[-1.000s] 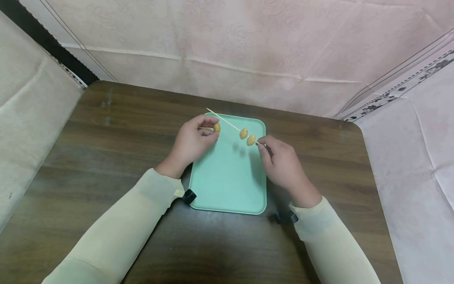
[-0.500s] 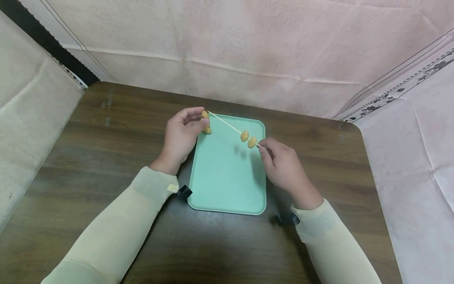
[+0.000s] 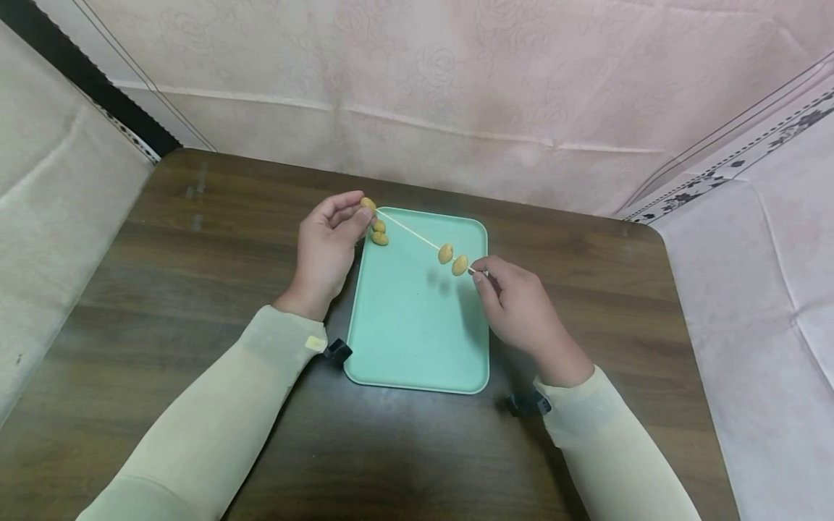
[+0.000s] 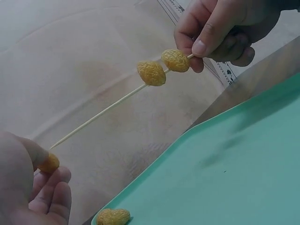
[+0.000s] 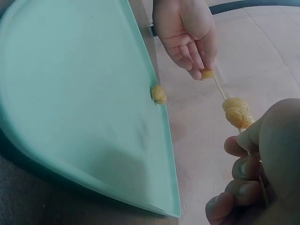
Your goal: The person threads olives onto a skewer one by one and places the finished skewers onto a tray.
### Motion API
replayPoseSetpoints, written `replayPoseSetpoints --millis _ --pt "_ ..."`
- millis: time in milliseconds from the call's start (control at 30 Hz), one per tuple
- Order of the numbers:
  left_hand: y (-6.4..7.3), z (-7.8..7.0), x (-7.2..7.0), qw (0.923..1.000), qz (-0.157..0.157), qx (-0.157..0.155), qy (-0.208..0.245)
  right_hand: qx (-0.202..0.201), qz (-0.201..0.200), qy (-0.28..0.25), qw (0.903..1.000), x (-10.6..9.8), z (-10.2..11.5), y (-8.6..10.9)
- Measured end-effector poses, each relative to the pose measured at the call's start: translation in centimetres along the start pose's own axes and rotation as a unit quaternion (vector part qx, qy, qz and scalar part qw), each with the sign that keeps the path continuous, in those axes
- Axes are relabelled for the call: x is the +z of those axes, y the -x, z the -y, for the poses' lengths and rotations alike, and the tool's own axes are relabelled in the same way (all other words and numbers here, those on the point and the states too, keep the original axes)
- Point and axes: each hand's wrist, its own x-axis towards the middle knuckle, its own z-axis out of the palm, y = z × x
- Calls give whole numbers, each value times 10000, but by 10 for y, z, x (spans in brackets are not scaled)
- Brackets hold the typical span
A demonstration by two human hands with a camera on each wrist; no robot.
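Observation:
My right hand pinches a thin wooden skewer near its blunt end, over the tray. Two golden, wrinkled quail eggs are threaded close to those fingers: an outer one and an inner one. Between thumb and fingertips, my left hand holds another quail egg, partly hidden in the left wrist view. The skewer's pointed tip reaches that egg; I cannot tell whether it has pierced it. Two more quail eggs lie together at the far left corner of the green tray.
The tray lies on a dark wooden table. Behind the table hangs a pale patterned cloth, with more cloth at both sides. Small black wrist devices sit by the sleeves.
My left hand has moved left and away with its egg, up to the skewer's tip. The two eggs in the tray corner have come into fuller view. The right hand stays nearly still.

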Motion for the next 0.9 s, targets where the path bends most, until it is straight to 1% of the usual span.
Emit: replayPoseSetpoints --millis 167,467,733,900 --pt "1 0 1 9998 -12 53 -193 -24 -10 28 10000 1 -1 0" --pt "6 0 1 9963 -135 470 -713 -106 1 20 9999 1 0 1" --pt "7 1 1 9923 -278 830 -875 -146 35 20 9999 1 4 1" --pt "6 2 0 9906 -329 861 -1012 -195 -7 42 9998 1 5 1"
